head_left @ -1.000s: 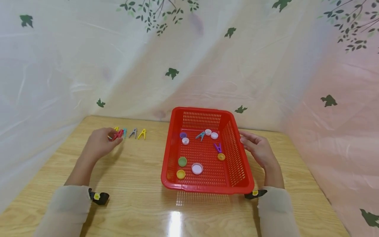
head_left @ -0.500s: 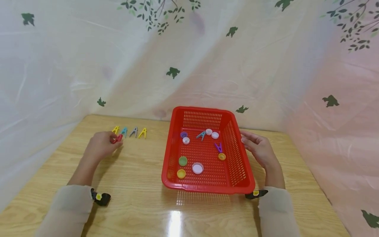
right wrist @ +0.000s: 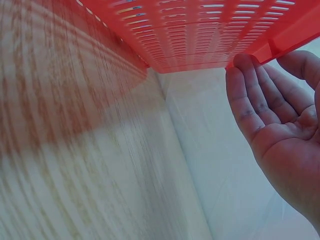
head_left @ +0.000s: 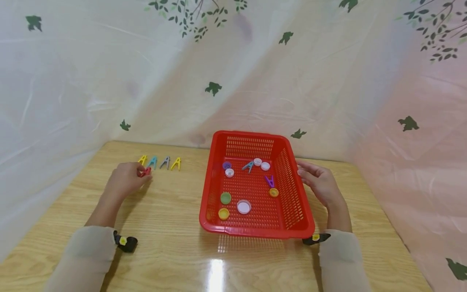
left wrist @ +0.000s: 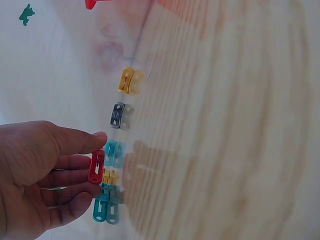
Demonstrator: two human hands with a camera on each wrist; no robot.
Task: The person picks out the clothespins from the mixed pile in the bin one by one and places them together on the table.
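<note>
My left hand [head_left: 125, 178] pinches a red clothespin [left wrist: 96, 166] between thumb and fingers, low over the table's left part. Just beyond it stand a yellow clothespin [head_left: 142, 159], a teal clothespin [head_left: 152, 162], a grey clothespin [head_left: 165, 162] and a second yellow clothespin [head_left: 176, 164] in a row. Another teal clothespin [left wrist: 100, 207] shows beside the fingers in the left wrist view. My right hand [head_left: 322, 184] touches the right rim of a red plastic basket [head_left: 255, 234] from outside, palm up, its fairly straight fingertips at the rim's underside.
Inside the basket lie a blue clothespin [head_left: 248, 166], a purple clothespin [head_left: 270, 181], a green cap [head_left: 226, 198], a white cap [head_left: 243, 207] and several other small caps. A patterned sheet [head_left: 233, 81] hangs behind the wooden table [head_left: 164, 243].
My left hand has shifted slightly right and toward me with the red clothespin, uncovering more of the row behind. The right hand and basket have stayed put.
</note>
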